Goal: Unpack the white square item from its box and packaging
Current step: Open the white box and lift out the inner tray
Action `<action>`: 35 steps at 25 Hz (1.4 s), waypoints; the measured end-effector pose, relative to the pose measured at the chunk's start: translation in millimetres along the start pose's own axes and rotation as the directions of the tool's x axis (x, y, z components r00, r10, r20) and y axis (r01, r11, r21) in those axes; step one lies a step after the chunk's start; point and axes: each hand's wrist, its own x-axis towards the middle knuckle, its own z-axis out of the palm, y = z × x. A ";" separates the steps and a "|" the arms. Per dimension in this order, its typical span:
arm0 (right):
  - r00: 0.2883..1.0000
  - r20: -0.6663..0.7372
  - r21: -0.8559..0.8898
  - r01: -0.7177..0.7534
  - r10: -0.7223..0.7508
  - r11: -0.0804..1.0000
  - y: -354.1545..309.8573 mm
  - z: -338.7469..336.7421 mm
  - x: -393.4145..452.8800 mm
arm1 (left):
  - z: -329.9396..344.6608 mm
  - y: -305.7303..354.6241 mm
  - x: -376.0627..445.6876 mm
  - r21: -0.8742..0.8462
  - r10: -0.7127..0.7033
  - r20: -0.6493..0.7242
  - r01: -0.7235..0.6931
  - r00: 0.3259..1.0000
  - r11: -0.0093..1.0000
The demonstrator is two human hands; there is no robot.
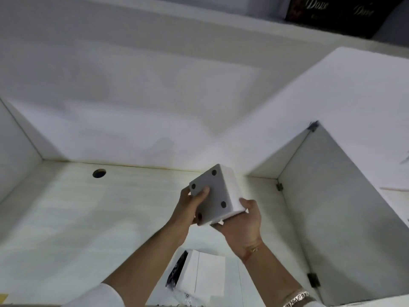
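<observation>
A pale wood-grain desk (66, 218) fills the lower view, with a round cable hole (99, 173) near its back edge. White walls (132, 107) rise behind it. To the right an open cabinet door (343, 218) stands on two dark hinges (279, 186), one near the top and one lower down. At top right, on a ledge (199, 21), sits a black box (336, 12) printed with pale script lettering, blurred

Matt white square item (213, 193), pale wood-grain desk (88, 218)
</observation>
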 end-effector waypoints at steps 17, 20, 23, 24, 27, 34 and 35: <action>0.963 0.253 -0.737 0.257 -0.098 0.625 -54.7 28.5 -27.1 | 29.6 46.2 -9.6 -0.170 0.122 0.249 -0.080 0.961 0.982; 0.972 0.195 -0.692 0.233 -0.134 0.684 -42.1 26.1 -23.1 | 29.6 45.6 -10.1 -0.165 0.126 0.283 -0.081 0.951 0.983; 0.960 0.134 -0.611 0.275 -0.245 0.743 -31.7 34.4 -29.1 | 26.7 41.1 -5.0 -0.234 0.075 0.253 -0.014 0.965 0.972; 0.938 0.096 -0.604 0.320 -0.332 0.730 -28.6 36.8 -29.9 | 24.8 40.1 -0.7 -0.251 0.078 0.228 -0.019 0.971 0.968; 0.822 0.033 -0.646 0.451 -0.569 0.615 -28.7 38.4 -27.8 | 19.5 38.6 6.3 -0.236 0.134 0.146 -0.098 0.980 0.967; 0.997 0.069 -0.715 0.070 -0.029 0.696 -45.6 48.9 -30.2 | 19.5 39.8 5.8 -0.218 0.130 0.248 -0.076 0.960 0.973; 0.998 0.066 -0.744 0.050 -0.002 0.666 -48.6 48.7 -30.0 | 18.4 41.3 5.3 -0.198 0.138 0.278 -0.084 0.951 0.977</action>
